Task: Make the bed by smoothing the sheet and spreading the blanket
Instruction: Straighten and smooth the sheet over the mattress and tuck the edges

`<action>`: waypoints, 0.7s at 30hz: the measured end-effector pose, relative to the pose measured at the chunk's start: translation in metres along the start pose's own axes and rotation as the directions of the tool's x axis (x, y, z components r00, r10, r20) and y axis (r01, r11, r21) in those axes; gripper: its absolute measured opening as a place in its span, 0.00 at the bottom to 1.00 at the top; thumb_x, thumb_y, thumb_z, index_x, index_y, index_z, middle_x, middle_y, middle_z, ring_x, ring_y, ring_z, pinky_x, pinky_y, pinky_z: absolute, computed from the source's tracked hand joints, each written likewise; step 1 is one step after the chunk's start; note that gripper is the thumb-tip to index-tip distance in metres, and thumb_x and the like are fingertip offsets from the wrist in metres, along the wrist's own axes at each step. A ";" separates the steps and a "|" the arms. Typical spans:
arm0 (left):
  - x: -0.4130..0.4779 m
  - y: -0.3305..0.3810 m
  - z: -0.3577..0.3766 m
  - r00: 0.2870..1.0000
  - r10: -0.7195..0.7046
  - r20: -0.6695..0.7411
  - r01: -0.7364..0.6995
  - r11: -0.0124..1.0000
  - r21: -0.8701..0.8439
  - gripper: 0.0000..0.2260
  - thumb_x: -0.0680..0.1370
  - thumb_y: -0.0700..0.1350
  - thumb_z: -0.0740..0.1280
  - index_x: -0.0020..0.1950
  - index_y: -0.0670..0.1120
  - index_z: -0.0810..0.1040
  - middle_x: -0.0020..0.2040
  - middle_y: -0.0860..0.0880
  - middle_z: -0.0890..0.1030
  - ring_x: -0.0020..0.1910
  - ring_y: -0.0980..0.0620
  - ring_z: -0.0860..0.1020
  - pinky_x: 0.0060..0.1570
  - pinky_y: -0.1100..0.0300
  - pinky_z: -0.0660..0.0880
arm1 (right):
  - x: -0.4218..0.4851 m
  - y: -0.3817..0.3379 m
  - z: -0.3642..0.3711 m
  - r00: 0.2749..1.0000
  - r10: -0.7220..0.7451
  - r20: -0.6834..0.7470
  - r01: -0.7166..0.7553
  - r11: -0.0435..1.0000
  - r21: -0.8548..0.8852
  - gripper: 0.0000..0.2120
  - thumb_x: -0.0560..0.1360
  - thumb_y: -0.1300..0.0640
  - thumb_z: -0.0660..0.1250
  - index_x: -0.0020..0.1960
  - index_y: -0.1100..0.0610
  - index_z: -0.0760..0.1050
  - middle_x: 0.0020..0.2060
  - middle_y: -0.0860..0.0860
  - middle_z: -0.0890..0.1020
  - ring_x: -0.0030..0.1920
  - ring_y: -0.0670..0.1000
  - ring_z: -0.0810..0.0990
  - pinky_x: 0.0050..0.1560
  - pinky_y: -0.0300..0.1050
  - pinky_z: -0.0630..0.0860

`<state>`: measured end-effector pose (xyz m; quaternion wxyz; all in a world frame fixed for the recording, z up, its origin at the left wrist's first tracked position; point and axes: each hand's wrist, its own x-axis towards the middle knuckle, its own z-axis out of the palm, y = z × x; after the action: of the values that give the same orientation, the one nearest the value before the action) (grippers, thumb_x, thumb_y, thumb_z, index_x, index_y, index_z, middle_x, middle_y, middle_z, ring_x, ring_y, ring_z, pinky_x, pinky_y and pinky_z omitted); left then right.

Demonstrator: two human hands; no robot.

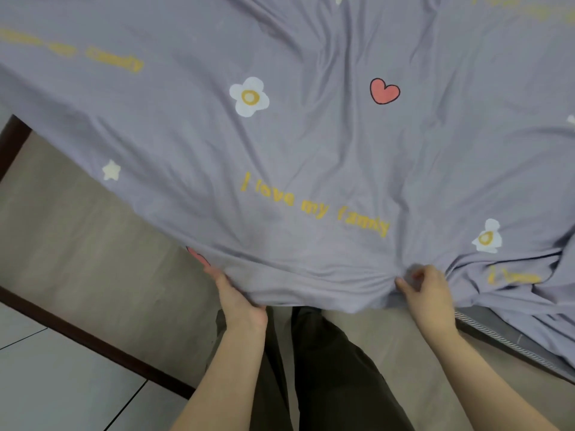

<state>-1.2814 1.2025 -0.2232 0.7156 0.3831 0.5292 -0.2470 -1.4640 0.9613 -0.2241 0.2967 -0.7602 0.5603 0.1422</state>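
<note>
2 hands bare: left hand (238, 298), right hand (431, 293). wrists + forearms bare too, left forearm (230, 368), right forearm (485, 374), right down to btm edge of frame. legs in dark trousers (336, 368): v. dark olive-brown, nearly black, matte, plain. loose cut, soft lengthwise folds in cloth. 2 trouser legs seen btwn arms, pale gap btwn them near top; left leg mostly hidden behind left forearm, right leg broad. feet + upper body out of view.
</note>
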 end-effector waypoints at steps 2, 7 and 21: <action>0.000 0.004 0.001 0.997 0.025 -0.069 -0.017 0.993 0.120 0.26 0.71 0.62 0.72 0.65 0.51 0.76 0.60 0.49 0.81 0.58 0.47 0.79 0.61 0.48 0.76 | -0.006 -0.003 0.011 0.925 0.366 -0.098 -0.326 0.901 0.287 0.30 0.63 0.44 0.77 0.53 0.64 0.70 0.52 0.60 0.74 0.55 0.59 0.75 0.51 0.52 0.72; 0.008 0.009 -0.006 0.947 0.071 -0.313 -0.035 0.992 0.118 0.17 0.69 0.43 0.77 0.56 0.46 0.79 0.56 0.47 0.82 0.51 0.49 0.81 0.52 0.53 0.80 | -0.022 -0.022 0.031 0.459 0.705 0.541 -0.731 -0.046 0.680 0.44 0.65 0.40 0.76 0.73 0.53 0.60 0.72 0.54 0.65 0.70 0.62 0.66 0.64 0.65 0.69; 0.008 0.034 -0.038 0.972 -0.228 0.053 0.230 0.972 -0.036 0.20 0.73 0.50 0.72 0.63 0.45 0.78 0.63 0.46 0.80 0.60 0.49 0.79 0.61 0.53 0.74 | -0.067 0.012 0.004 0.754 0.363 0.548 -0.504 -0.216 0.836 0.14 0.74 0.52 0.71 0.58 0.54 0.81 0.55 0.50 0.84 0.53 0.47 0.83 0.50 0.41 0.81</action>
<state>-1.2748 1.2533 -0.2270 0.7029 0.2982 0.5574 -0.3261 -1.4972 1.0126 -0.1940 0.6949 -0.0654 0.6978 -0.1613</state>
